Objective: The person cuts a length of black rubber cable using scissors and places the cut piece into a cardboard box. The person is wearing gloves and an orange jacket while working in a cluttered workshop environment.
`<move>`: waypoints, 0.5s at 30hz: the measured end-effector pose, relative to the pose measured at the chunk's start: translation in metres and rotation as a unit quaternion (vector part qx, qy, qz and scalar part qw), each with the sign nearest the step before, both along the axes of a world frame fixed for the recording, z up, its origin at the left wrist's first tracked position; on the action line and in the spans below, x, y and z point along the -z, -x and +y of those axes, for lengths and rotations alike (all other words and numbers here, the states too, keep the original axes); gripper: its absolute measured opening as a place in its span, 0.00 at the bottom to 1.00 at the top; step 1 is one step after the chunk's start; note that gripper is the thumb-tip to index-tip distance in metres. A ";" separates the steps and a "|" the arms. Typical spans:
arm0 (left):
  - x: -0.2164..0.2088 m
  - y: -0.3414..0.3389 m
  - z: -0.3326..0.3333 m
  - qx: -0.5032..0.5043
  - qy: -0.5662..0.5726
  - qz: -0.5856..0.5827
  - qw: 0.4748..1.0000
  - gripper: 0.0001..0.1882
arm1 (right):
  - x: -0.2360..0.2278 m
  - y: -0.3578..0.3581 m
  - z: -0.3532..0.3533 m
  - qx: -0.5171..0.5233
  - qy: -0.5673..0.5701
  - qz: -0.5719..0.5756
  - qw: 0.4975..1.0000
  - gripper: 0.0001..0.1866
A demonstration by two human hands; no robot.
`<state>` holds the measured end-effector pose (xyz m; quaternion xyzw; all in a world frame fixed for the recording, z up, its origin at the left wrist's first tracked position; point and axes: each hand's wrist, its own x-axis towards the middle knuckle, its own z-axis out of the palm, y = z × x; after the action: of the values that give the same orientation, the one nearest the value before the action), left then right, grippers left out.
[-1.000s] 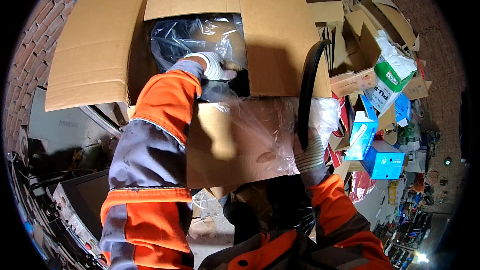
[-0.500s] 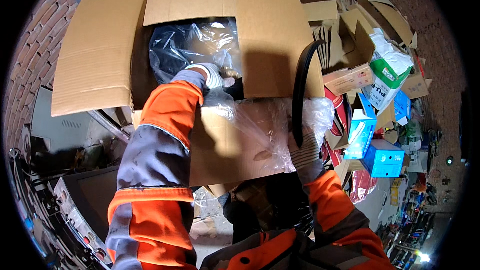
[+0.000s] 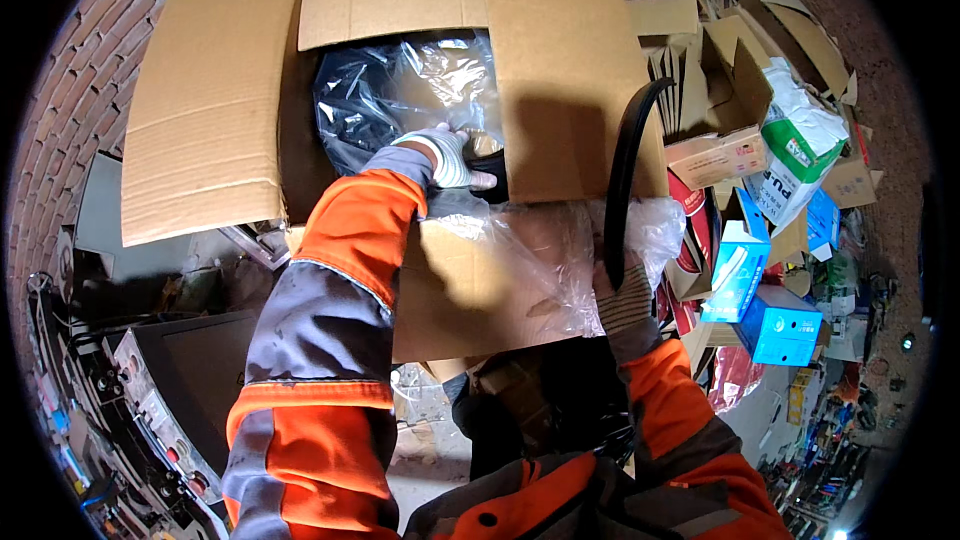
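A large cardboard box (image 3: 460, 290) stands in front of me, its flaps partly folded over the top. Through the gap, a clear plastic liner bag (image 3: 420, 80) shows dark contents that I cannot make out. My left hand (image 3: 450, 155), in a striped white glove, reaches into the opening with fingers apart, against the liner and a black edge below it. At the box's right front, my right hand (image 3: 625, 300), in a striped glove, is closed round the lower end of a curved black strip (image 3: 625, 160), which stands upright. Liner plastic hangs over the front wall beside it.
To the right lie piled cardboard boxes (image 3: 735, 80), a green and white sack (image 3: 795, 160) and blue boxes (image 3: 780, 325). A grey cabinet with knobs (image 3: 165, 420) stands at the lower left, near a brick wall (image 3: 70, 120).
The whole view has shifted slightly, so the box sits further right. My left hand's fingers have spread a little at the opening. My right hand keeps holding the black strip.
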<state>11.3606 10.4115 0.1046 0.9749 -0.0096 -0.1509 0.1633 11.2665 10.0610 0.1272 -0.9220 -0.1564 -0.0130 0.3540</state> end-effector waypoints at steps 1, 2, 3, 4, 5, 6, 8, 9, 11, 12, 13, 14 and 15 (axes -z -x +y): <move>0.005 -0.002 0.000 0.009 0.019 0.028 0.999 0.52 | 0.000 0.001 -0.001 0.010 -0.001 0.010 1.000 0.16; 0.009 -0.007 0.001 0.018 0.038 0.055 0.998 0.52 | -0.001 0.001 -0.001 -0.002 0.012 -0.003 1.000 0.16; 0.014 -0.013 0.003 0.027 0.057 0.085 0.994 0.52 | -0.001 0.001 0.000 -0.014 0.026 -0.015 0.999 0.16; 0.018 -0.018 0.007 0.035 0.076 0.114 0.990 0.52 | 0.000 0.002 0.001 -0.027 0.038 -0.026 0.999 0.16; 0.022 -0.022 0.011 0.042 0.095 0.143 0.984 0.52 | 0.002 0.000 0.001 -0.028 0.038 -0.028 0.999 0.16; 0.020 -0.025 0.008 0.056 0.115 0.174 0.977 0.52 | 0.006 -0.001 -0.003 -0.022 0.040 -0.028 0.999 0.16; 0.015 -0.025 0.002 0.049 0.114 0.206 0.971 0.52 | 0.012 -0.002 -0.008 -0.017 0.036 -0.023 0.999 0.16; 0.015 -0.026 0.001 0.069 0.108 0.176 0.976 0.49 | 0.012 -0.004 -0.008 -0.020 0.028 -0.019 0.999 0.16; -0.013 -0.017 0.002 0.062 0.072 0.161 0.982 0.46 | 0.016 -0.005 -0.010 -0.021 0.031 -0.027 0.999 0.15; 0.012 -0.025 0.007 0.068 0.074 0.137 0.985 0.44 | 0.022 -0.006 -0.012 -0.019 0.043 -0.038 0.998 0.15; 0.011 -0.028 0.009 0.060 0.087 0.135 0.985 0.41 | 0.025 -0.006 -0.014 -0.017 0.055 -0.049 0.997 0.15; 0.012 -0.026 0.009 0.083 0.113 0.106 0.984 0.39 | 0.025 -0.005 -0.014 -0.008 0.059 -0.035 0.998 0.15; 0.012 -0.025 0.012 0.103 0.138 0.074 0.982 0.36 | 0.020 -0.004 -0.011 0.000 0.062 -0.022 0.998 0.15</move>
<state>11.3855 10.4232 0.0925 0.9229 -0.1190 -0.2359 0.2801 11.2704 10.0502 0.1069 -0.9418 -0.1646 -0.0239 0.2921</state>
